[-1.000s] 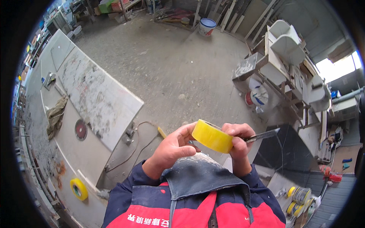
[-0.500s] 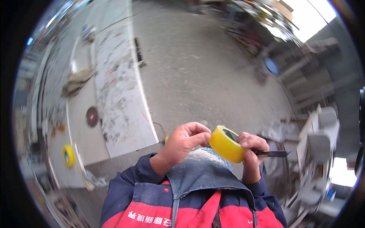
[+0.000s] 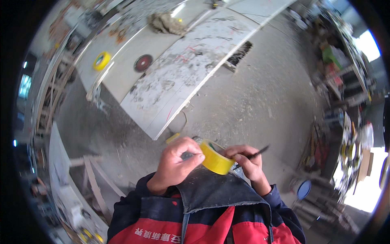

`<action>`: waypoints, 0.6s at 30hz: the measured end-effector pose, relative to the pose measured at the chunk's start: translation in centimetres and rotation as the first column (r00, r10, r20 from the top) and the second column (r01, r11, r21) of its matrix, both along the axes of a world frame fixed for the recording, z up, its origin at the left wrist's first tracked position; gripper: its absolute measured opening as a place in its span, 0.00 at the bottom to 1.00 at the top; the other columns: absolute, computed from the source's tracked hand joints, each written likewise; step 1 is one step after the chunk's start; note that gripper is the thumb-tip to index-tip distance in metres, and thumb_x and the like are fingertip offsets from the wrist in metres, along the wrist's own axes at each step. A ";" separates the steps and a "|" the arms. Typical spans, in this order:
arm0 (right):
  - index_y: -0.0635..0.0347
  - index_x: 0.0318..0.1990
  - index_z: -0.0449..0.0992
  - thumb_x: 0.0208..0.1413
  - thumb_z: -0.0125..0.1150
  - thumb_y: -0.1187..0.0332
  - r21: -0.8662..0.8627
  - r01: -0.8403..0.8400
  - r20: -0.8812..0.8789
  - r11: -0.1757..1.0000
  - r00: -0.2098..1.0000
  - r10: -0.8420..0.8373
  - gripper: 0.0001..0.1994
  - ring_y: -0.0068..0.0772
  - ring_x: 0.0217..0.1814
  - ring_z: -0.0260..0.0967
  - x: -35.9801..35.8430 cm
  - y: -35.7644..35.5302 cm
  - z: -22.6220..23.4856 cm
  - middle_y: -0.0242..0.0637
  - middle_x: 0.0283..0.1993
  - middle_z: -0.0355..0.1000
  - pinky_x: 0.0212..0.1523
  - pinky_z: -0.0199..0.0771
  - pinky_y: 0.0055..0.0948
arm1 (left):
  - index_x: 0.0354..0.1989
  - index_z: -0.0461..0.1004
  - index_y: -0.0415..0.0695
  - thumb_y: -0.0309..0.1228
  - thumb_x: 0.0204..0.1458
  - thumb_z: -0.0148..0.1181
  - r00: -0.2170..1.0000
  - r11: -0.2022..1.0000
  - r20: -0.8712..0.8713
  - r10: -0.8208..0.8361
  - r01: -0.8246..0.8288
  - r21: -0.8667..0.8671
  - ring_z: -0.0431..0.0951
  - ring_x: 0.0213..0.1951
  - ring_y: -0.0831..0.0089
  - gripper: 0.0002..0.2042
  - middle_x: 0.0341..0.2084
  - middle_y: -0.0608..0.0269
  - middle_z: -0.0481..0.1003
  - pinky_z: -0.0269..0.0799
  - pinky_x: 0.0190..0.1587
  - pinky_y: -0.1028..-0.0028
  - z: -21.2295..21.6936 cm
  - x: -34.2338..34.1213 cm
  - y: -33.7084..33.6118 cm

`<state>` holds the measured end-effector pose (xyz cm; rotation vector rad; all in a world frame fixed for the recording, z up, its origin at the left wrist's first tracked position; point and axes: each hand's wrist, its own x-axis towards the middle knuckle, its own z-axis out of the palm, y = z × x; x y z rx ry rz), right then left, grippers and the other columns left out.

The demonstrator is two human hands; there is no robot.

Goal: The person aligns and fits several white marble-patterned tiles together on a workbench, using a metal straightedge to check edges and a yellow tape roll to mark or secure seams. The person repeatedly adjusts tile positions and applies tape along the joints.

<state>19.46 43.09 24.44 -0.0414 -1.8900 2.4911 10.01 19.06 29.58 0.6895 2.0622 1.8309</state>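
A roll of yellow packing tape is held on edge in front of my chest. My right hand grips its right side between thumb and fingers. The same hand also holds a slim black knife-like tool, which points up and to the right. My left hand is closed in a pinch, thumb and forefinger tips against the roll's left edge. Whatever lies between those fingertips is too small to make out. Behind the roll, a dusty dark apron covers my front.
To the far left stands a long work table with a stained white board. On it lie another yellow tape roll, a dark red cutting disc and a crumpled cloth. A blue-rimmed bucket and cluttered shelves are at right.
My view has swung round, so the table now runs diagonally and the bucket appears lower right. Both hands stay at the tape roll, and the black tool now tilts upward.
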 end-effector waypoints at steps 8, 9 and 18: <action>0.64 0.46 0.77 0.59 0.61 0.66 0.410 -0.365 0.578 0.836 0.813 0.072 0.12 0.32 0.36 0.78 -15.3 6.2 -4.6 0.42 0.32 0.80 0.40 0.76 0.32 | 0.29 0.73 0.39 0.16 0.45 0.66 0.759 0.796 -0.414 0.502 -0.593 -0.123 0.76 0.35 0.63 0.07 0.29 0.57 0.76 0.71 0.41 0.69 0.9 -2.3 -1.3; 0.65 0.47 0.77 0.59 0.61 0.67 0.552 -0.387 0.490 0.739 0.867 0.088 0.13 0.35 0.36 0.78 -16.8 6.8 -6.0 0.43 0.32 0.78 0.39 0.76 0.34 | 0.29 0.73 0.39 0.16 0.45 0.65 0.739 0.771 -0.405 0.539 -0.626 -0.116 0.76 0.35 0.63 0.07 0.29 0.58 0.76 0.71 0.41 0.69 0.5 -3.1 -1.6; 0.56 0.54 0.76 0.50 0.54 0.76 0.978 -0.188 0.122 0.087 0.863 0.490 0.21 0.53 0.52 0.72 -36.4 6.2 -6.3 0.47 0.44 0.74 0.54 0.72 0.47 | 0.30 0.71 0.39 0.15 0.45 0.62 0.682 0.665 -0.347 0.643 -0.723 -0.188 0.74 0.36 0.63 0.08 0.30 0.57 0.73 0.69 0.44 0.69 0.5 -11.7 1.1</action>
